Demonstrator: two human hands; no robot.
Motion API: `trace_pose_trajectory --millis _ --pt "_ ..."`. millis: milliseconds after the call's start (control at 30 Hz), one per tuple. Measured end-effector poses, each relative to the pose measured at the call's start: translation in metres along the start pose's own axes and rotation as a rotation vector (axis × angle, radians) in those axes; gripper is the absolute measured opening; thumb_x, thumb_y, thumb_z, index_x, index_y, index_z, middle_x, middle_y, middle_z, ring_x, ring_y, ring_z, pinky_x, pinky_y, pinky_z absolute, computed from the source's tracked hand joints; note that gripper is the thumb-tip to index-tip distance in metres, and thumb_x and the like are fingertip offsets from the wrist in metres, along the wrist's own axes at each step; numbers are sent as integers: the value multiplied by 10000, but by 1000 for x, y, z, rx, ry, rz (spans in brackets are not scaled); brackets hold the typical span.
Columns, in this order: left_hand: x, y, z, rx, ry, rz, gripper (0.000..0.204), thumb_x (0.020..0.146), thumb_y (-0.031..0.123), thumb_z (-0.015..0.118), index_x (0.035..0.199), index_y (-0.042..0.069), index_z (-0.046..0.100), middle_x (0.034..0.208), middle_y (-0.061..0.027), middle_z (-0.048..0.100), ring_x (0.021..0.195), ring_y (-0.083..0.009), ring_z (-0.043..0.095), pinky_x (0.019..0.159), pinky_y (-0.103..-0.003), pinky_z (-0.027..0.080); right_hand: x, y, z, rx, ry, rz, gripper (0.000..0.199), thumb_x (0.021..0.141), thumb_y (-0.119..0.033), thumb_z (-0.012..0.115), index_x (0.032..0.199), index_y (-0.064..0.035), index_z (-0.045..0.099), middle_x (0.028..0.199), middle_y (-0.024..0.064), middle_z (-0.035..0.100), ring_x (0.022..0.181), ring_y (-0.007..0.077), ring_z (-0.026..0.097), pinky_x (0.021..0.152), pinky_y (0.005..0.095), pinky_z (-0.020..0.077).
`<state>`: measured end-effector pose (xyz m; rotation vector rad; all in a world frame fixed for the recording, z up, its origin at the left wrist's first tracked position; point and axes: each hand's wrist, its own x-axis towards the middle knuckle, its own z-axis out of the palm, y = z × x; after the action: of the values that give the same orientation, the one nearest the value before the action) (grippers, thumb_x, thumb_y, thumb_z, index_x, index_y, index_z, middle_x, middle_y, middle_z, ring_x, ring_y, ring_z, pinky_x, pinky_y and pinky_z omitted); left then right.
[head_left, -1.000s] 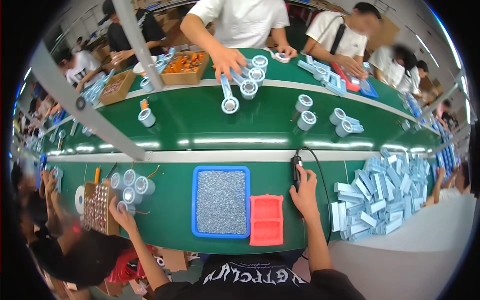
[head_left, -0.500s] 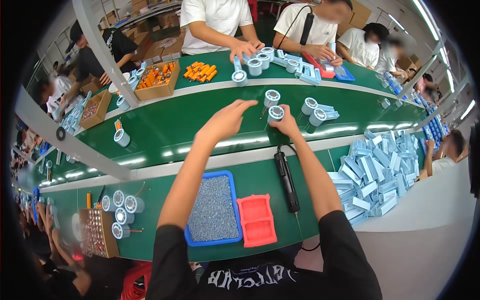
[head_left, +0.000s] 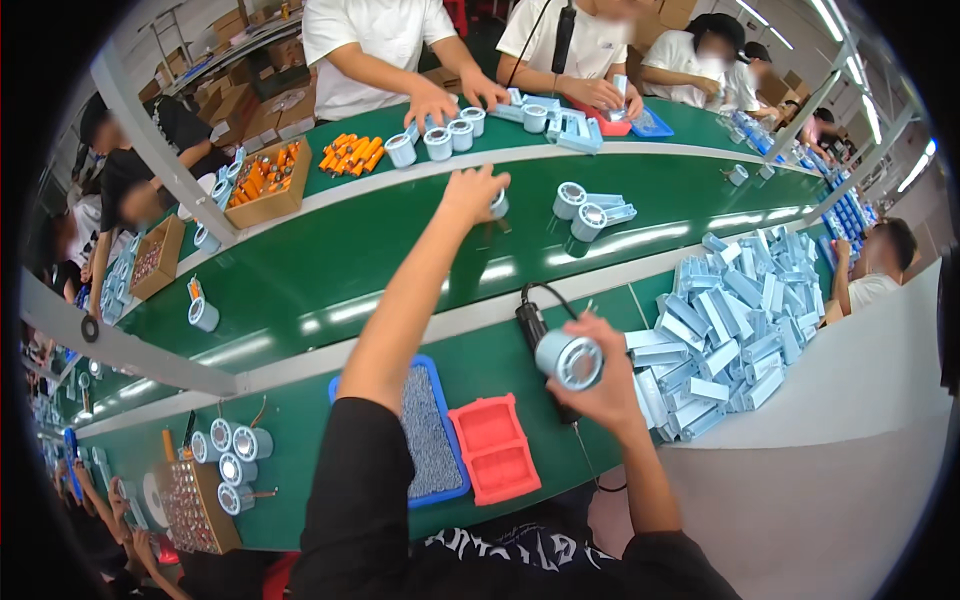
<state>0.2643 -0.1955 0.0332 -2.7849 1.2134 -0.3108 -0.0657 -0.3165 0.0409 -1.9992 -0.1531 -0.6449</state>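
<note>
My right hand [head_left: 610, 390] is closed around a light-blue cylindrical housing [head_left: 568, 358], raised over the near bench, its round silvery end showing. Farther off, above the green conveyor belt, my left hand [head_left: 476, 192] has its fingers bent over a second light-blue housing [head_left: 500, 206], mostly hidden beneath them. To its right on the belt sit two more round housings [head_left: 589, 218] with light-blue handle pieces [head_left: 620, 212] beside them. Under my right hand lies a black electric screwdriver [head_left: 531, 322], partly covered by the hand and the housing.
A blue tray of small metal screws [head_left: 432, 440] and a red two-part tray [head_left: 497, 450] lie before me. Several housings [head_left: 238, 468] stand at left by a cardboard box [head_left: 195, 505]. Light-blue handle shells [head_left: 725, 335] are heaped at right. People work across the belt.
My right hand has lifted a housing off the belt and brought it back over the near bench. My left hand has reached the other housing there. The view has shifted somewhat.
</note>
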Motion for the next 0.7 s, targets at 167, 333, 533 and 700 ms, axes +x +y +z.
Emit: trace_pose_trajectory --millis 167,333,533,700 --pt "-104 9 -105 -694 128 -13 549 579 377 843 992 85 629 882 -104 636 794 -250 645 710 -364 517 -47 -48 11 -358 -428 -156 640 611 -115 825 1161 -45 505 1229 194 480 1092 375 521 1025 465 406" --pt "-244 79 -94 -1093 83 -71 515 600 296 846 1003 48 643 868 -95 648 770 -239 629 713 -323 507 -69 -79 26 -450 -647 -2 615 661 -165 805 1186 -50 507 1207 182 487 1103 384 486 999 453 413" --pt "-314 136 -45 -888 225 -153 497 623 293 836 1031 74 656 958 -69 650 915 -277 604 835 -370 468 -89 -80 33 -310 -751 -14 592 726 -154 752 1248 -60 490 1235 178 489 1156 374 456 982 436 412" --pt "-325 132 -33 -878 241 -118 498 650 305 811 1067 83 653 1017 -58 640 1026 -260 578 888 -384 438 -87 -65 20 -235 -791 -82 579 749 -154 726 1265 -39 489 1278 144 499 1173 340 459 981 410 401"
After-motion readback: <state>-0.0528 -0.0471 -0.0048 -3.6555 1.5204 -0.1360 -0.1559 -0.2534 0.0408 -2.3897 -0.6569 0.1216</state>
